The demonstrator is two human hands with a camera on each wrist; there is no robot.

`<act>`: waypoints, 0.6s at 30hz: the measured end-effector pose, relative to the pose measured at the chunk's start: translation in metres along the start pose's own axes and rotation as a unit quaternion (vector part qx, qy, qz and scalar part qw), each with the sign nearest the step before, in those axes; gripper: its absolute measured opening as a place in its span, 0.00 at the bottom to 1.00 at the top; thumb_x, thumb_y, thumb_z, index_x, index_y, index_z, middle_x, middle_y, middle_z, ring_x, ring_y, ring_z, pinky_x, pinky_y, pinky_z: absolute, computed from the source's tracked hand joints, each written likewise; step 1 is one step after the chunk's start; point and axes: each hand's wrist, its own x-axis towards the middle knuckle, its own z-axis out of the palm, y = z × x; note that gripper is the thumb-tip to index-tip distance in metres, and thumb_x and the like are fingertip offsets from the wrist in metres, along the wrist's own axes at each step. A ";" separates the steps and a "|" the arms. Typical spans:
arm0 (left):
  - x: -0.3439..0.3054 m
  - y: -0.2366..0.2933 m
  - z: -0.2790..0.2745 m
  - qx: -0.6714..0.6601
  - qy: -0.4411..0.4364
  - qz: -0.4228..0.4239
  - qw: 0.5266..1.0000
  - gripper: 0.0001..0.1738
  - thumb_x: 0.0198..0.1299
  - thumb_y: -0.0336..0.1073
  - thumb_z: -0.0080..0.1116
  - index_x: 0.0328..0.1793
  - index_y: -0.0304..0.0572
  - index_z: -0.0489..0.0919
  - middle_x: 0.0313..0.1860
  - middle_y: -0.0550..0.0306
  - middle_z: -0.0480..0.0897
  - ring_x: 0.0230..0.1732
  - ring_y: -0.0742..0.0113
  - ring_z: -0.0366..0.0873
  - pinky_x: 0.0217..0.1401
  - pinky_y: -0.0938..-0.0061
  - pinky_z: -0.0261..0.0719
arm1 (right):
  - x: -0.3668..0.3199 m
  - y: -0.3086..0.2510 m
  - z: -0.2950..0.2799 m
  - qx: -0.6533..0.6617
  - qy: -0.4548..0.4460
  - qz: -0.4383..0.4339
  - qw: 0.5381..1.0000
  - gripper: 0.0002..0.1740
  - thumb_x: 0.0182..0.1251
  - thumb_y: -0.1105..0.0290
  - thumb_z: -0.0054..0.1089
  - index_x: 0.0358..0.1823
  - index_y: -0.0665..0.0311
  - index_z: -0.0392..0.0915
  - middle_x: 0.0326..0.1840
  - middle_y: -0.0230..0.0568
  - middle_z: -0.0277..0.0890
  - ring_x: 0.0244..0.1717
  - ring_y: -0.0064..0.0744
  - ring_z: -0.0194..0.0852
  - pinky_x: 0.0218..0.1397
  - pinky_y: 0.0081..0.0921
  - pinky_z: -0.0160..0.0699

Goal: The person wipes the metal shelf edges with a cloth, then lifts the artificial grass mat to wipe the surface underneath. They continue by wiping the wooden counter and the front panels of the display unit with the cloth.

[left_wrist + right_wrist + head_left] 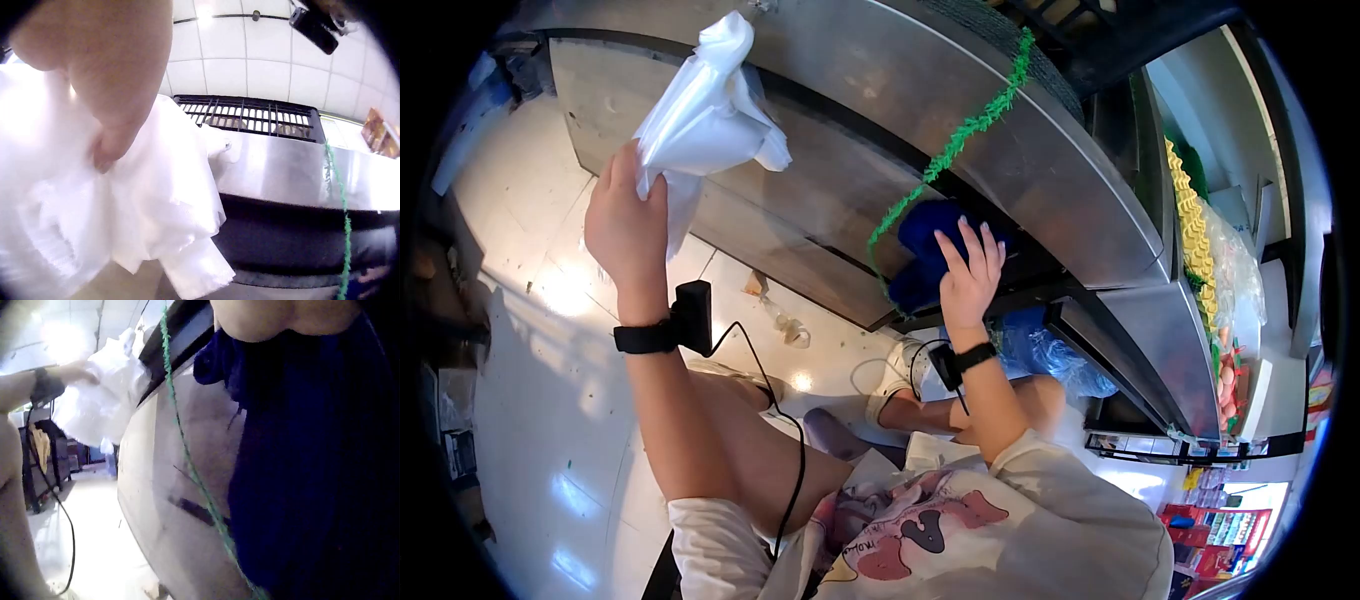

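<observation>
My left hand pinches a bunch of white plastic bags between thumb and fingers, raised in front of the metal counter. In the left wrist view the thumb presses into the white film, and the bags spread out below it. My right hand has its fingers extended and spread, over a dark blue cloth at the counter's side. The cloth hangs large and close below the palm in the right wrist view, where the fingers are mostly hidden.
A green tinsel garland hangs down the stainless steel counter. Clear blue plastic wrap lies beneath the counter. A black crate stands on top. Scraps lie on the tiled floor, and a black cable runs from the left wrist.
</observation>
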 end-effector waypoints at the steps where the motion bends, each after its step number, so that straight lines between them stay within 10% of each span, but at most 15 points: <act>1: 0.000 0.000 0.000 -0.004 -0.003 -0.003 1.000 0.22 0.50 0.34 0.64 0.54 0.54 0.78 0.48 0.59 0.83 0.45 0.55 0.81 0.44 0.65 0.80 | 0.009 -0.003 0.005 0.013 0.014 -0.002 1.000 0.25 0.53 0.79 0.53 0.50 0.44 0.83 0.62 0.30 0.74 0.64 0.40 0.68 0.65 0.46 0.62; 10: -0.003 -0.002 0.004 0.008 -0.006 0.003 1.000 0.22 0.53 0.35 0.63 0.57 0.55 0.78 0.50 0.62 0.82 0.48 0.57 0.81 0.45 0.67 0.79 | 0.065 -0.032 0.026 0.086 -0.052 -0.171 0.980 0.16 0.57 0.69 0.51 0.46 0.49 0.82 0.59 0.26 0.75 0.64 0.31 0.68 0.68 0.34 0.66; 18: -0.007 -0.003 0.006 -0.004 -0.009 0.005 1.000 0.22 0.53 0.35 0.63 0.56 0.54 0.78 0.51 0.62 0.82 0.48 0.57 0.81 0.45 0.67 0.79 | 0.015 0.005 -0.017 0.032 -0.005 -0.034 0.999 0.18 0.50 0.78 0.54 0.40 0.50 0.85 0.56 0.29 0.77 0.60 0.39 0.70 0.63 0.44 0.69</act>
